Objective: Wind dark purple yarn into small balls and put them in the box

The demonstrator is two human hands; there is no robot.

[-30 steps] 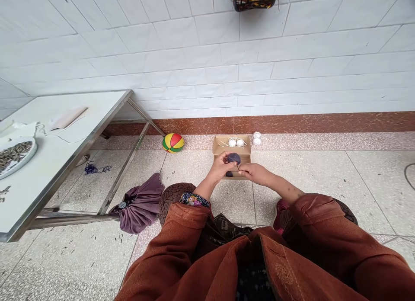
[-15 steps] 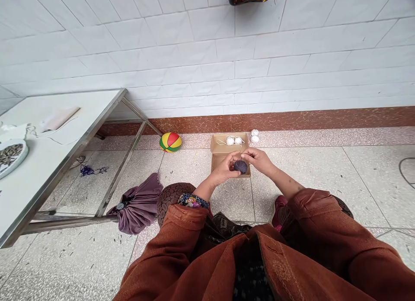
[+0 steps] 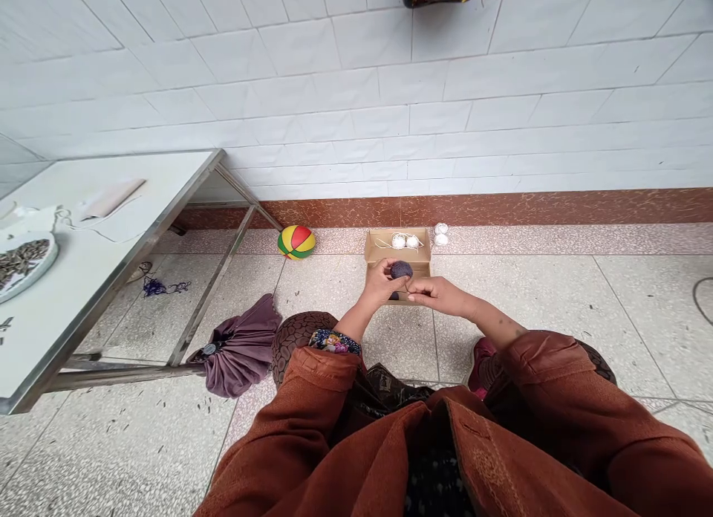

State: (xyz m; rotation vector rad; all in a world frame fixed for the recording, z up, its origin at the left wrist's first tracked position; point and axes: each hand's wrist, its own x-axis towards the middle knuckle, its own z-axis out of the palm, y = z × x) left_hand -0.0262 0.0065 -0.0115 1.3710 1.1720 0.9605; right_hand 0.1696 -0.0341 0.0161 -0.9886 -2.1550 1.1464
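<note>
A dark purple-grey ball of yarn [image 3: 401,270] is held in my left hand [image 3: 381,281], its fingers curled round the ball's left side. My right hand [image 3: 440,295] is closed just right of it, pinching the yarn strand that runs from the ball. Both hands are above an open cardboard box [image 3: 424,268] on the floor. Two white yarn balls [image 3: 405,241] with loose strands lie in the box's far part. Something dark, partly hidden under my left hand, shows in the near part. Two more white balls [image 3: 440,235] sit just right of the box.
A striped ball [image 3: 296,242] rests by the wall, left of the box. A metal-framed table [image 3: 183,177] stands at left, bearing a tray of seeds or husks [image 3: 27,261]. A folded purple umbrella [image 3: 245,346] leans near its leg. Tangled blue yarn [image 3: 156,287] lies under the table.
The dark yarn ball has turned and moved up and left in my left hand. My right hand has dropped from above the ball to its lower right, drawing the strand.
</note>
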